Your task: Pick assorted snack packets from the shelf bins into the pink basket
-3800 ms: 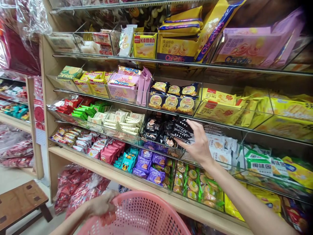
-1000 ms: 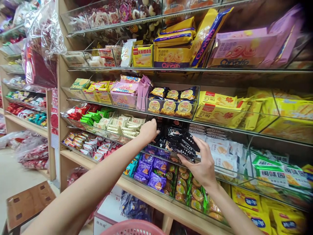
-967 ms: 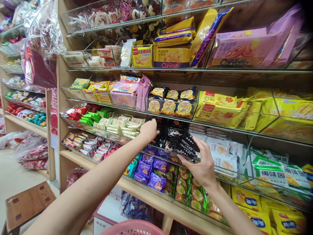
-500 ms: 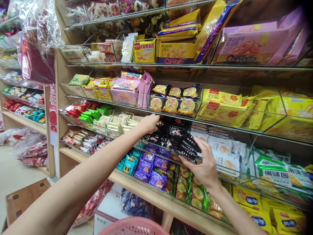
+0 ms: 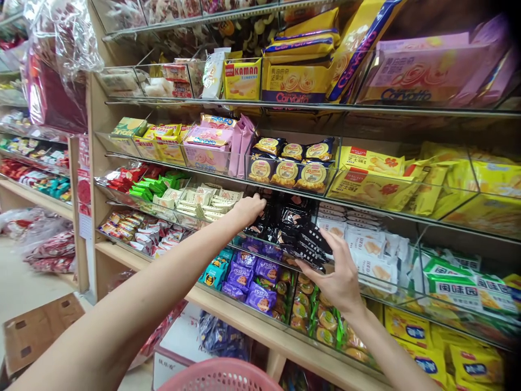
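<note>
My right hand [image 5: 340, 271] is closed around a small stack of black snack packets [image 5: 312, 245], thumb below and fingers above, at the front of a clear shelf bin. My left hand [image 5: 249, 210] reaches into the same bin, among more black snack packets [image 5: 293, 217]. Its fingers are curled; their tips and whatever they may grip are hidden. Cream-coloured packets [image 5: 209, 201] lie just left of it, and white packets [image 5: 372, 250] fill the bin to the right of my right hand.
A glass shelf edge [image 5: 293, 194] runs close above my hands, with dark blue round-biscuit packs [image 5: 287, 172] on it. Purple packets [image 5: 260, 297] lie in the tier below. A pink basket [image 5: 220, 374] stands at the bottom, beside a white box [image 5: 179, 347] and a cardboard piece [image 5: 40, 331].
The view has shifted slightly. Both hands stay in nearly the same places, the right one still holding the black snack packets, tilted a little differently.
</note>
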